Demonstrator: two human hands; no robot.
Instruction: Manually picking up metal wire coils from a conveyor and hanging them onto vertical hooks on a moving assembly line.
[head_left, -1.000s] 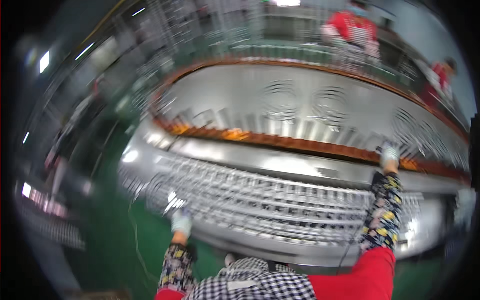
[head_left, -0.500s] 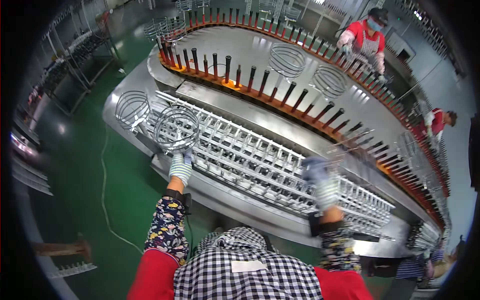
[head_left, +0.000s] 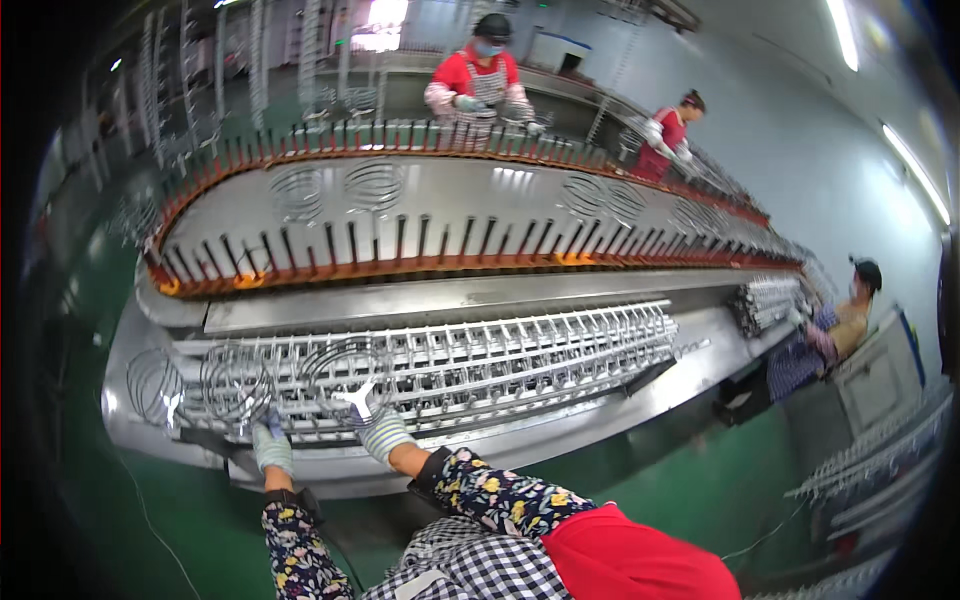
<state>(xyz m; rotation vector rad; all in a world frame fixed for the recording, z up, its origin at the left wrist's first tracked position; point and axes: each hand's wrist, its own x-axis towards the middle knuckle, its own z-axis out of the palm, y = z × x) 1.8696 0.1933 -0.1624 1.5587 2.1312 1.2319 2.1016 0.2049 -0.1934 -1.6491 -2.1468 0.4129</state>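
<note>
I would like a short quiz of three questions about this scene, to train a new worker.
1. True or false: both hands wear gloves.
2. What does the right hand touch? A) a round wire grille B) a red box C) a cable
3. Fill in: the left hand is below another round wire ____.

Key: 1 true. 2 A, the round wire grille lying on the steel rack. 3 grille.

both gloved hands, left hand (head_left: 271,447) and right hand (head_left: 381,432), grip wire grilles (head_left: 345,378) on rack (head_left: 520,350).
</note>
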